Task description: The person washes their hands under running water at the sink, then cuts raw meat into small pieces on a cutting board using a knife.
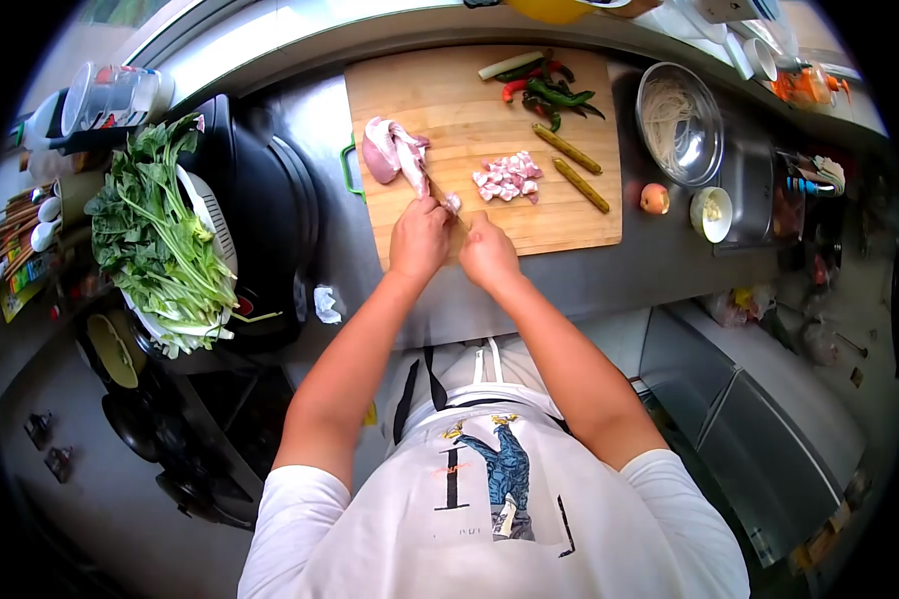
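On the wooden cutting board (395, 100), my left hand (421, 238) is closed on the near end of a strip of raw meat. The strip runs back to a larger pink piece of raw meat (382, 155). Beside it, my right hand (488, 250) is wrapped round the handle of a knife, whose blade (459, 232) points up and left against the meat. A small cut bit (452, 203) lies by the blade. To the right is a pile of diced meat (507, 178). Most of the knife handle is hidden by my fingers.
Two pickled cucumbers (567, 149), green and red peppers (559, 97) lie on the board. Right of it stand a metal bowl (714, 150), an onion (654, 199), a small bowl (709, 232) and a sink (759, 185). Leafy greens (160, 230) fill a white basket (210, 215) at left.
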A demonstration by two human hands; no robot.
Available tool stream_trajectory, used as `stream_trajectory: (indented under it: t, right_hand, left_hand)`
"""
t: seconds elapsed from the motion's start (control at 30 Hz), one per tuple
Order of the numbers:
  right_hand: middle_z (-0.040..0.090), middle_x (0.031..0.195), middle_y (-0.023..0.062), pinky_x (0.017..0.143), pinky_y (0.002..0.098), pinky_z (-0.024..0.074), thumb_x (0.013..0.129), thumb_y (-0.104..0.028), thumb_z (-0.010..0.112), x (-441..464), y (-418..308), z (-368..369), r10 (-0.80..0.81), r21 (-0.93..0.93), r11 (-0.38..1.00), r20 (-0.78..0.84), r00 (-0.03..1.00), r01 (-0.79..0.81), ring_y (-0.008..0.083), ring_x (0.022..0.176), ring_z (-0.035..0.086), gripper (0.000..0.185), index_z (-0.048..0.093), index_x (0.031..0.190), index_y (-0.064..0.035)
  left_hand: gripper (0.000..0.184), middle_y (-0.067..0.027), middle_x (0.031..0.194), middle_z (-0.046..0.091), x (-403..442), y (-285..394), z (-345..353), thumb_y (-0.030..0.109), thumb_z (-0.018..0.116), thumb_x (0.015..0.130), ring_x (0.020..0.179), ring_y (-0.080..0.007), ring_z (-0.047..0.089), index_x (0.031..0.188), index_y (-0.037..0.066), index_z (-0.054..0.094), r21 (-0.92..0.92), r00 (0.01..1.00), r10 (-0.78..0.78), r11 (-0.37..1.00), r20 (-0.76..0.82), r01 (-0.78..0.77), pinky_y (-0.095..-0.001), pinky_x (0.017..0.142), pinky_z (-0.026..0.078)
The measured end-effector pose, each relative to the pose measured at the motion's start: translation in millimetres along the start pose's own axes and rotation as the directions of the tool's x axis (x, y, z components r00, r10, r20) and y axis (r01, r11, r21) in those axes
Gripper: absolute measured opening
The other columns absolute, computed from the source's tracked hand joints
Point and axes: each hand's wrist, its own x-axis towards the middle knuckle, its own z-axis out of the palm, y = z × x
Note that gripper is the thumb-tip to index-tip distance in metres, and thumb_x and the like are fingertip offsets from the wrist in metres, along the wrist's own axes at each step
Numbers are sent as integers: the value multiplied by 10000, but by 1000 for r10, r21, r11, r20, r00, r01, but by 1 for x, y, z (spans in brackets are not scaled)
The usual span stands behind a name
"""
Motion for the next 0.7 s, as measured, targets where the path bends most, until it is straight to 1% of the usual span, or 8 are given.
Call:
stream_trajectory:
  t: [0.17, 0.27, 0.33, 0.4, 0.43, 0.5, 0.67, 0.7]
  right_hand:
    - [635, 903, 298, 801, 555, 480, 851, -102, 502, -34, 23, 1, 13, 2, 1000, -18, 1000, -13, 481, 893, 612, 188, 497, 1012, -3]
    - [636, 887, 300, 798, 551, 482, 856, -103, 493, -32, 23, -6, 114, -54, 992, 26, 993, -112, 480, 888, 617, 166, 510, 983, 2]
    - [635, 888, 309, 782, 552, 482, 874, -104, 479, -14, 21, -7, 89, 75, 994, -74, 993, -84, 486, 884, 619, 137, 510, 950, 6]
    - [635, 892, 313, 780, 548, 483, 877, -98, 477, -11, 25, -21, 121, 76, 990, -75, 990, -115, 485, 886, 619, 131, 511, 945, 8]
    - [635, 896, 317, 777, 544, 483, 879, -93, 475, -14, 26, -27, 153, 70, 987, -82, 985, -147, 484, 889, 618, 126, 512, 939, 11]
    - [640, 875, 311, 763, 533, 489, 880, -95, 484, -17, 31, -28, 111, 35, 994, -116, 987, -107, 481, 874, 620, 130, 527, 958, 0]
    - [635, 842, 302, 758, 513, 493, 871, -120, 508, -16, 42, -27, 70, 92, 993, -8, 997, -69, 476, 851, 621, 152, 544, 966, -7]
    - [635, 842, 302, 758, 513, 493, 871, -120, 508, -14, 45, -28, 73, 97, 993, -9, 997, -72, 476, 851, 621, 152, 544, 966, -7]
  left_hand:
    - [59, -86, 850, 613, -2, 0, -6, 78, 673, 791, 833, -295, 598, 837, 50, 698, -3, 1000, -13, 1000, 14, 13, -409, 737, 512]
    - [125, -88, 890, 623, -5, 0, -6, 78, 670, 799, 840, -296, 602, 919, 53, 695, -4, 1000, 3, 1000, 28, -3, -409, 743, 511]
    - [186, -93, 930, 630, -2, 0, -16, 77, 668, 803, 843, -299, 605, 987, 53, 689, 1, 999, 23, 1000, 38, -23, -410, 746, 510]
    - [322, -89, 1094, 638, -7, 0, -28, 54, 640, 809, 912, -302, 612, 1131, 73, 644, 20, 996, 84, 996, 40, -85, -410, 785, 504]
    - [322, -89, 1094, 638, -6, -1, -35, 54, 640, 809, 912, -302, 612, 1131, 73, 644, 20, 995, 84, 996, 48, -85, -410, 785, 504]
    - [460, -77, 1246, 578, 6, -6, -43, 37, 612, 772, 962, -273, 601, 1231, 63, 586, 205, 954, 169, 953, 246, -222, -392, 853, 485]
    - [394, -90, 1339, 542, 30, -10, -58, 44, 572, 781, 1160, -274, 538, 1170, 59, 634, 246, 917, 210, 921, 339, -302, -393, 1010, 420]
    - [337, -96, 1344, 543, 37, -13, -63, 56, 566, 787, 1228, -277, 498, 1111, 57, 659, 304, 906, 292, 872, 306, -383, -404, 1066, 374]
